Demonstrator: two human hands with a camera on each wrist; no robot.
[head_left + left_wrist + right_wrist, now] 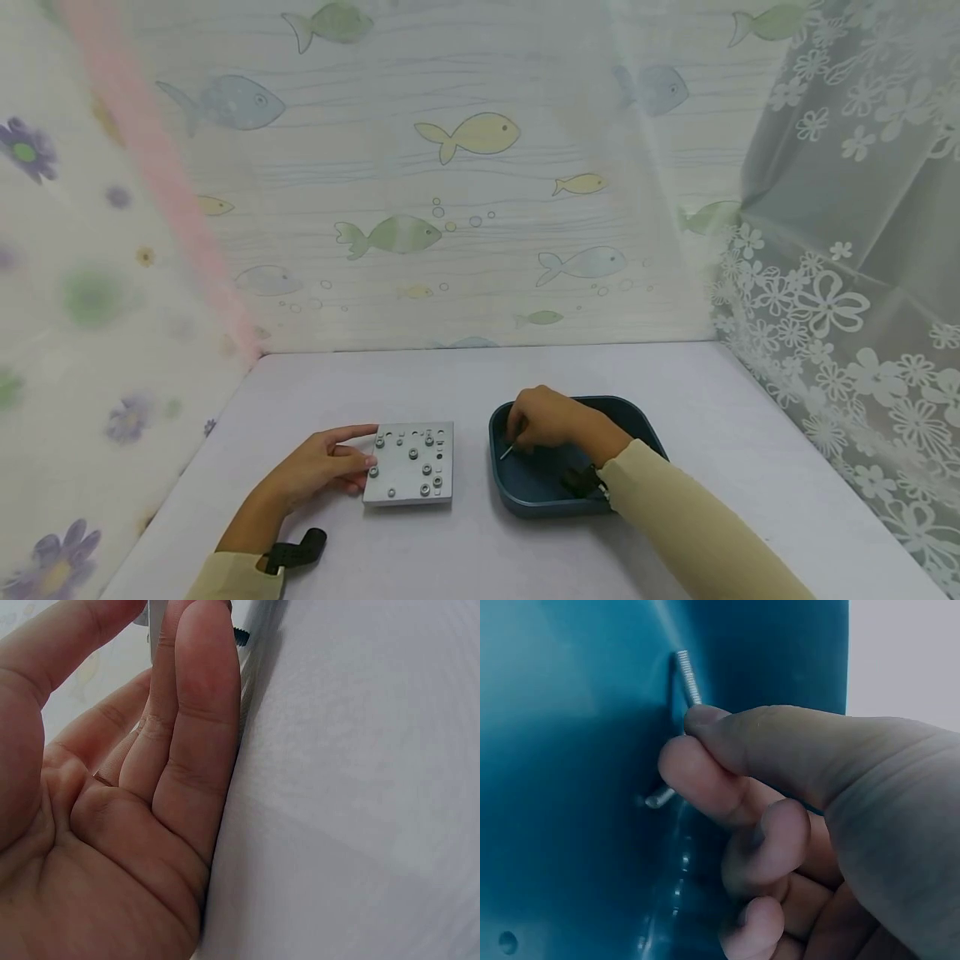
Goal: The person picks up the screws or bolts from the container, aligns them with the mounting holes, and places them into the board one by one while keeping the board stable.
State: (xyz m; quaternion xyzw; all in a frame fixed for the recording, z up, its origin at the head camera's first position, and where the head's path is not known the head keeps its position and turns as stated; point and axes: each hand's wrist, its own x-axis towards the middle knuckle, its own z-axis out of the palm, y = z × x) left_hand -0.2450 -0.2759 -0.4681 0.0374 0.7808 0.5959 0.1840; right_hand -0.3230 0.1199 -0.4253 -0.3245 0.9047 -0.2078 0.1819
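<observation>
A square silver metal plate (408, 475) lies on the white table, with several socket-head screws standing in its holes. My left hand (322, 462) grips its left edge, thumb at the top edge and index finger along the far corner. A dark threaded screw end (241, 637) pokes out past the fingers in the left wrist view. Inside the blue tray (517, 504), my right hand (551, 419) pinches a thin threaded screw (689, 679) between thumb and index finger. Just below those fingertips shows another short metal piece (660, 797); its kind is partly hidden.
The tray's raised rim stands to the right of the plate, with a gap of table (471, 550) between them. Fish-patterned curtain (480, 250) closes off the back. Flowered cloth hangs left, and a lace-patterned sheet (832, 333) hangs right. Each wrist carries a black camera mount.
</observation>
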